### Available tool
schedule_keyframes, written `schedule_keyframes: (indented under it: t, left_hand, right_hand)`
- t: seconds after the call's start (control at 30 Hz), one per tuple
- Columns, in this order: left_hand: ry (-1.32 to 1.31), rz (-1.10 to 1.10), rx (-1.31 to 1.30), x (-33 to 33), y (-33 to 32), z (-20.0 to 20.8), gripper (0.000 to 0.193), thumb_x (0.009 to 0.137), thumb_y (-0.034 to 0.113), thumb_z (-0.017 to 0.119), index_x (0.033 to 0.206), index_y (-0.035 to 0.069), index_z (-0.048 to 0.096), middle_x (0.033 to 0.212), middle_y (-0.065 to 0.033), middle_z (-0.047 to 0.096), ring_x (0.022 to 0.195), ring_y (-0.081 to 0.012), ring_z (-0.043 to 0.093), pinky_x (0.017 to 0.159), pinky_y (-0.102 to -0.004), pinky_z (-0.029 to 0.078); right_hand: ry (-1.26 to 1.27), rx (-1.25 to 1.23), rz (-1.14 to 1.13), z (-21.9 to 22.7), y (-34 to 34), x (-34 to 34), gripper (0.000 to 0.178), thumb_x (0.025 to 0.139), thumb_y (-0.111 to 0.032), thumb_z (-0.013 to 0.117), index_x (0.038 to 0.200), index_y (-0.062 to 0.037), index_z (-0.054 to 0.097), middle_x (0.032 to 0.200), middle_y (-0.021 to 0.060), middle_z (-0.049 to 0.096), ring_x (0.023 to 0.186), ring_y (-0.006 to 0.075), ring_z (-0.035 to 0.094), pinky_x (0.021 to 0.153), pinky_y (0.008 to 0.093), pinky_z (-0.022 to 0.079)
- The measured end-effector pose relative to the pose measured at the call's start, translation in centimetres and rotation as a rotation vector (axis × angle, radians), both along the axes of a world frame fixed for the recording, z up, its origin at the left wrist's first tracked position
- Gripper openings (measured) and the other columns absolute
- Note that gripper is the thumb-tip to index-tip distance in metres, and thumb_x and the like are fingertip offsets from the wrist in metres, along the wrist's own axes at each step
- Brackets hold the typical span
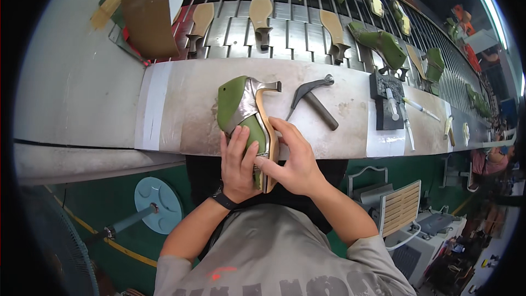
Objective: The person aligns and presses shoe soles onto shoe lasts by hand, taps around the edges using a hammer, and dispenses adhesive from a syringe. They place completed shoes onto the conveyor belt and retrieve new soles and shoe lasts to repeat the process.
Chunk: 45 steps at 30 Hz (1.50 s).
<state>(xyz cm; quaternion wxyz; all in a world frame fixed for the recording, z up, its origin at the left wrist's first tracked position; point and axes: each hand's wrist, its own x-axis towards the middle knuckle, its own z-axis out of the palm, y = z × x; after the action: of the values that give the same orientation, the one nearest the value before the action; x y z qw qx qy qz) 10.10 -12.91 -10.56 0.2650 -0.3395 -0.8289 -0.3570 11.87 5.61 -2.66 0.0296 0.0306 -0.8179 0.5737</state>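
Left hand [239, 159], centre frame: fingers together and pressed flat on the green side of the shoe last [241, 111], palm below it near the desk's near edge. Not wrapped round — more a flat hold, bracing. Dark wristband [223, 199] on that wrist.

Right hand [290, 159], just right of centre: fingers half curled, tips on the tan insole [268, 137] that runs down the last's right side; thumb side hidden, so can't tell if it pinches. Both hands touch the same piece, roughly equal reach — neither clearly nearer.

Last lies w/ its long axis running up-and-down in the frame, tilted a bit: heel end w/ grey block toward upper centre, toe end down between the two hands, overhanging the desk [181, 109] front edge. Silver-grey upper material wraps the mid part. So the piece extends away from the hands toward upper frame.

Outward: hammer [312, 100] on the desk just right of the last, head toward upper right, handle slanting to lower right — near the right hand, not touching. Further right, dark pad [387, 101] w/ small white tubes. Behind the desk, upper frame, a slatted conveyor [296, 30] carrying tan insoles on stands and more green lasts. Cardboard piece [149, 19] upper left. Lower left, teal round stool base [159, 204] on green floor.
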Motion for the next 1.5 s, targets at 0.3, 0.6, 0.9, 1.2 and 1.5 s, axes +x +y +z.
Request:
schedule_keyframes:
  t: [0.3,0.6,0.9,1.2,1.5]
  left_hand:
    - [-0.064,-0.043,0.099,0.1,-1.2,-0.1,0.099,0.082,0.044,0.089,0.159,0.004,0.042,0.165,-0.0279,0.041,0.153,-0.0485,0.042,0.124,-0.0742,0.022]
    - [-1.211,-0.307,1.023,4.0,-4.1,4.2,0.102,0.094,0.009,0.074,0.17,-0.004,0.008,0.176,-0.0262,0.021,0.163,-0.0398,0.026,0.132,-0.05,0.023]
    - [-1.385,-0.101,1.122,-3.0,-0.8,7.7,0.04,0.1,0.012,0.07,0.136,-0.001,0.059,0.118,-0.0083,0.071,0.101,-0.0181,0.071,0.089,-0.0339,0.059]
    - [-0.852,0.077,0.59,-30.6,0.0,7.6,0.048,0.097,0.015,0.079,0.139,-0.001,0.059,0.13,-0.0066,0.068,0.112,-0.0171,0.065,0.099,-0.0328,0.051]
    - [-0.431,0.375,-0.048,-41.5,0.9,-1.6,0.082,0.097,0.028,0.081,0.159,-0.006,0.04,0.153,-0.0216,0.056,0.135,-0.0306,0.058,0.118,-0.0399,0.041]
  right_hand:
    - [-0.053,0.245,0.192,1.7,-0.1,-3.2,0.086,0.085,-0.035,0.085,0.154,0.0004,0.049,0.143,0.0222,0.057,0.129,0.035,0.063,0.101,0.0444,0.057]
    - [-0.204,-0.022,0.046,1.0,-1.3,-1.7,0.088,0.082,-0.024,0.089,0.154,0.0049,0.047,0.143,0.0202,0.064,0.134,0.0283,0.062,0.105,0.0428,0.053]
    - [0.134,0.076,0.166,3.0,-0.9,-0.1,0.094,0.084,-0.023,0.091,0.161,0.0012,0.042,0.157,0.0252,0.052,0.143,0.0373,0.055,0.117,0.0451,0.048]
    - [0.289,0.755,-0.463,13.3,31.3,-7.9,0.038,0.092,-0.018,0.078,0.125,0.001,0.075,0.117,0.0193,0.079,0.107,0.0278,0.077,0.093,0.0382,0.059]
    - [-0.723,1.483,-0.326,-1.8,64.7,-19.2,0.045,0.085,-0.016,0.072,0.124,0.0043,0.062,0.112,0.0297,0.075,0.108,0.0435,0.074,0.095,0.0509,0.059]
